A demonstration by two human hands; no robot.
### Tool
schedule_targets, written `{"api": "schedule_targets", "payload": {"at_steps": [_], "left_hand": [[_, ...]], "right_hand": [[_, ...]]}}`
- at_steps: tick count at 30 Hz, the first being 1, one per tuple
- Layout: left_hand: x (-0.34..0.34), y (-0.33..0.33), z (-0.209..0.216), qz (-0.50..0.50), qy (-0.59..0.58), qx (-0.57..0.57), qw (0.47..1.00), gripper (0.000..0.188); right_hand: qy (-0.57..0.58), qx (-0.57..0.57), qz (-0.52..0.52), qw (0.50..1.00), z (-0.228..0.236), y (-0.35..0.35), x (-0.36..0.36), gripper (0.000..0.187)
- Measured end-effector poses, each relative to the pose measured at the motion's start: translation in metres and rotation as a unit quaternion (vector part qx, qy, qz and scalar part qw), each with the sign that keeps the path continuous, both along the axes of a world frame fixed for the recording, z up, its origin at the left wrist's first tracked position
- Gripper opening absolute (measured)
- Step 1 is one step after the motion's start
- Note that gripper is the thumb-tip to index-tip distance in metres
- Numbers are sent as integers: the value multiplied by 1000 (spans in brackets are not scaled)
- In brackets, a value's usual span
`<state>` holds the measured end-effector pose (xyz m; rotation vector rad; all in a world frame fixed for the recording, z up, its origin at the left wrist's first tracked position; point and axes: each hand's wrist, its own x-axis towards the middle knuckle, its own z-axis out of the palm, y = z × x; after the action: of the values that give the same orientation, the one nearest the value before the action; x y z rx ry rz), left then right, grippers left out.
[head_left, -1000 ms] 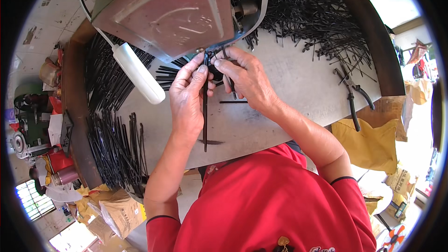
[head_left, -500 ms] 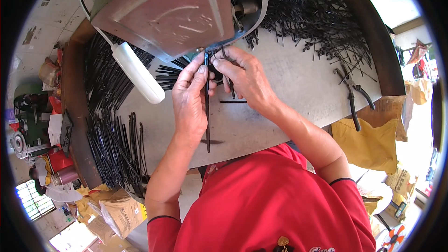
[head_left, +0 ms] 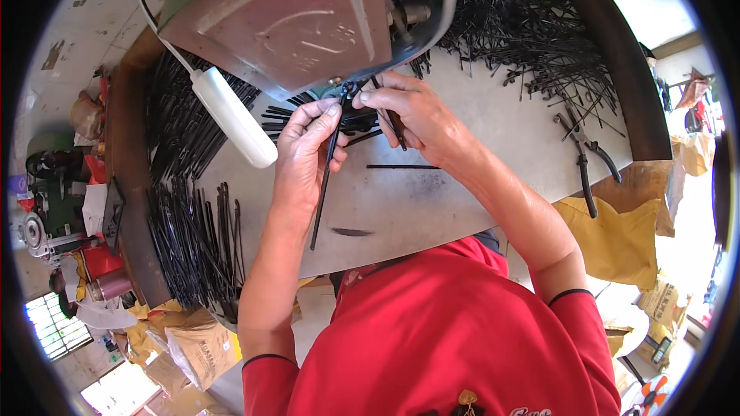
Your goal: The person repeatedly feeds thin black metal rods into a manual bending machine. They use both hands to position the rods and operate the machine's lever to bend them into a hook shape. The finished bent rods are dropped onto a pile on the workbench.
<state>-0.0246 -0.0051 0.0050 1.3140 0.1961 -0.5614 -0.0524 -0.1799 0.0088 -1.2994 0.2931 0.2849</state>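
Note:
My left hand (head_left: 299, 150) is closed, pinching a long thin black rod (head_left: 323, 186) between thumb and fingers. The rod slants from its small knobby top, just under the machine's lower edge, down toward the near table edge. Close beside it, my right hand (head_left: 422, 119) is closed on another dark rod (head_left: 397, 129), partly covered by my fingers. My right thumb and index tip come near the top of the left rod; whether they touch it cannot be made out. Above both hands hangs the machine's reddish-brown cover (head_left: 289, 35). A loose black rod (head_left: 402, 167) lies below my right hand.
Bundled black rods (head_left: 189, 243) lie at the left, with more behind them. A tangled heap of thin black pieces (head_left: 512, 19) covers the far right. Pliers (head_left: 583, 150) rest near the raised right rim (head_left: 617, 54). A white elongated fixture (head_left: 233, 117) hangs left of my hands.
The rod in my left hand has tilted, its lower end swinging left. My left hand has shifted slightly left, and my right hand slightly right. Both keep their grip.

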Motion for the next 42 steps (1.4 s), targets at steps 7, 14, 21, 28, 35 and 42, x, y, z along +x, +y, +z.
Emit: {"api": "schedule_targets", "payload": {"at_steps": [7,14,21,28,35,42], "left_hand": [[-30,-4,7,-45,-17,-50,998,33],[-56,-8,14,-45,-51,-13,998,37],[-49,9,-4,-72,-247,170,951,39],[6,30,-9,80,-171,57,980,26],[2,3,-11,107,-219,-49,969,21],[0,-7,-14,137,-216,-56,965,18]], "right_hand": [[-20,5,-16,1000,1,5,-7,23],[-71,9,8,997,-4,13,-16,34],[-20,-1,30,999,8,-2,-14,27],[-48,190,-127,972,-12,-15,-9,20],[-90,258,-179,945,-28,0,-13,26],[-106,288,-217,926,-33,5,-11,22]]}}
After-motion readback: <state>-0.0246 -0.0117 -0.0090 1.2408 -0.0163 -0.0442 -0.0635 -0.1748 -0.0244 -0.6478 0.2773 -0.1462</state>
